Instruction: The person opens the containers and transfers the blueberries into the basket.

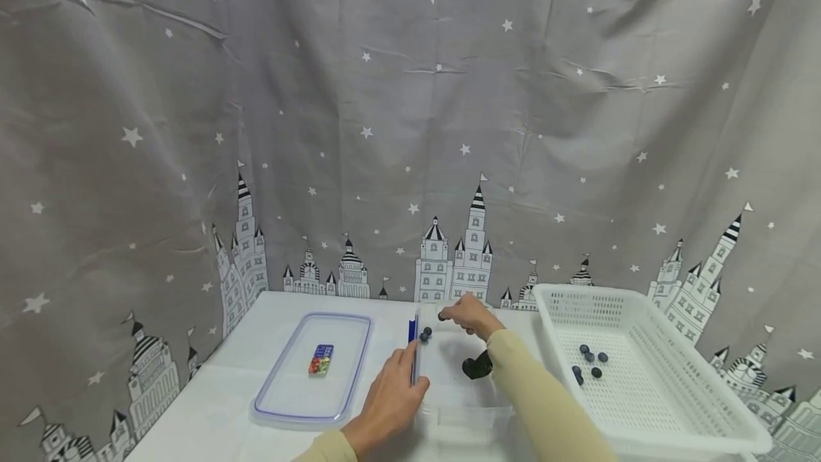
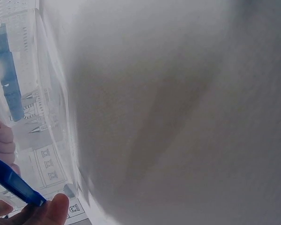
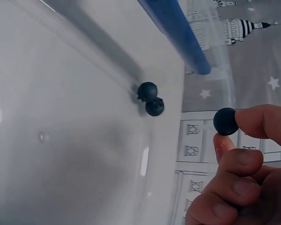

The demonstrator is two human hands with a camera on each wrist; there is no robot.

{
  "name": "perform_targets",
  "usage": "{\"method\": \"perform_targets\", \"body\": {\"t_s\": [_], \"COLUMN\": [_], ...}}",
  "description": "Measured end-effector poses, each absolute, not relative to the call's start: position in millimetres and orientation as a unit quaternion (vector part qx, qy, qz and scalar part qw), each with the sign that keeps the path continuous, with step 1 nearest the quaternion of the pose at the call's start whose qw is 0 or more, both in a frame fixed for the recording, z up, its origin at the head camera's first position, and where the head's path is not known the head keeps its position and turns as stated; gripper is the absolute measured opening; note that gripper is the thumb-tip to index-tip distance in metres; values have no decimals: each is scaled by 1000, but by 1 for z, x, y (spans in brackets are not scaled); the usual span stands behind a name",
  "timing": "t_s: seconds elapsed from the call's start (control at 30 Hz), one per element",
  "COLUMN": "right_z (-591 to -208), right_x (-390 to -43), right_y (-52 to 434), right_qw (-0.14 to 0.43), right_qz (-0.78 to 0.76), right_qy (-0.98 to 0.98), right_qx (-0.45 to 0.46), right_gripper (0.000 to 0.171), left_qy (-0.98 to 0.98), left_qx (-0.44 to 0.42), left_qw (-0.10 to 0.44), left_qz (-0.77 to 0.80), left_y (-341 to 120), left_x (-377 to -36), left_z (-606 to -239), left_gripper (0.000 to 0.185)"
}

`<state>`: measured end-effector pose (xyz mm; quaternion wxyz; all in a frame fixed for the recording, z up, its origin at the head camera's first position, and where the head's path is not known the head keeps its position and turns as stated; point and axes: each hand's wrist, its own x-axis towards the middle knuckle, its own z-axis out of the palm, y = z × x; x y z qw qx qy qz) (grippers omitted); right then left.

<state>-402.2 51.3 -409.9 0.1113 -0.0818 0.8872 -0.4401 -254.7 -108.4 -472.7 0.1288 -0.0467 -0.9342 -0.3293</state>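
My right hand (image 1: 471,316) reaches over the far end of a clear plastic container (image 1: 442,394). Thumb and index finger pinch one blueberry (image 3: 225,121), held close to the container's far wall in the right wrist view. Two more blueberries (image 3: 150,96) lie against each other in a corner inside the container. At the container's left side is my left hand (image 1: 390,394), gripping the wall beside a blue locking flap (image 2: 16,183), thumb toward the rim. Part of the container is hidden by the right forearm.
A white perforated basket (image 1: 661,348) stands to the right, with several blueberries (image 1: 596,372) on its floor. On the white table (image 1: 212,391) at left lies a clear lid (image 1: 301,398) with a blue seal and a fruit-printed label. A grey curtain (image 1: 385,105) hangs behind.
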Motion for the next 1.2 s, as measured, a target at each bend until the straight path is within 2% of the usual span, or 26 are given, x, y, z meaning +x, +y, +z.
{"method": "perform_targets", "body": {"t_s": [0.4, 0.73, 0.9, 1.2], "right_z": [-384, -367, -359, -350], "right_x": [-395, -388, -387, -376], "right_y": [73, 103, 120, 151], "right_qw": [117, 106, 105, 96], "right_qz": [-410, -381, -376, -375], "right_qy": [898, 906, 906, 908], "right_qx": [-107, -153, -161, -162], "right_gripper": [19, 41, 29, 29], "left_qy": [-934, -931, -931, -930], "left_qx": [-47, -49, -48, -41], "left_qw": [137, 142, 146, 142], "left_qz": [-327, -332, -332, -335], "left_y": [-109, -108, -108, -108], "left_x": [-253, -252, -253, -254], "left_z": [-470, -472, -473, -473], "left_gripper": [67, 68, 68, 69]}}
